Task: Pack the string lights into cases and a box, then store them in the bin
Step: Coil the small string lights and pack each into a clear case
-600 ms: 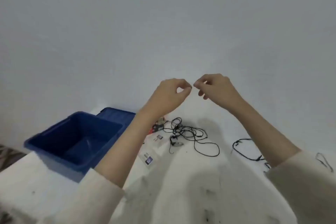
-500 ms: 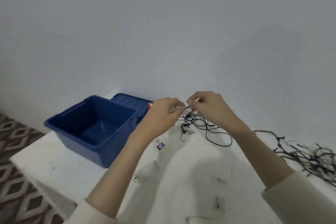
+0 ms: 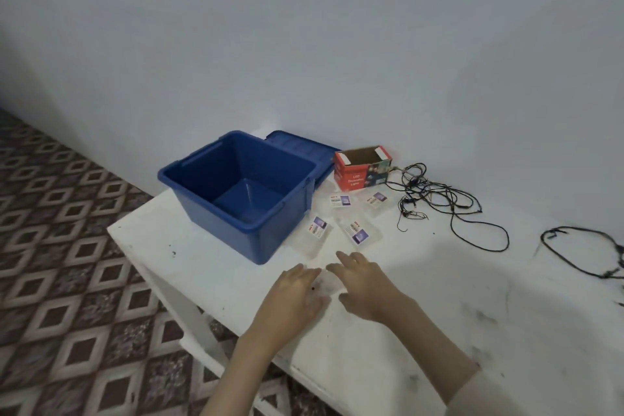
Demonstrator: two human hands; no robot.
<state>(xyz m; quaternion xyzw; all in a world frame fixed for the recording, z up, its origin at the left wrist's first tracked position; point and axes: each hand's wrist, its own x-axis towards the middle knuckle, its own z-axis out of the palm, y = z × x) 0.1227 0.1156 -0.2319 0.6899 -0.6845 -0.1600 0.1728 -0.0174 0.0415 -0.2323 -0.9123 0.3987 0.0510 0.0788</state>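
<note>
Both hands have dropped from the raised pinch to the near part of the worktop [image 3: 439,321]. The left hand [image 3: 297,297] and right hand [image 3: 364,287] now lie side by side, fingers spread, gripping nothing I can make out. The string lights [image 3: 435,199] lie loose beside the open red box [image 3: 351,176]. Four clear cases [image 3: 358,230] sit just beyond the hands, and the blue bin [image 3: 233,230] looks empty. Packing has probably not started, and a case seems the likely next reach.

Both the left hand [image 3: 297,294] and the right hand [image 3: 366,284] lie flat, fingers straight, on the white table [image 3: 439,331] near the blue bin [image 3: 243,192], red box [image 3: 363,167] and string lights [image 3: 439,203].
</note>
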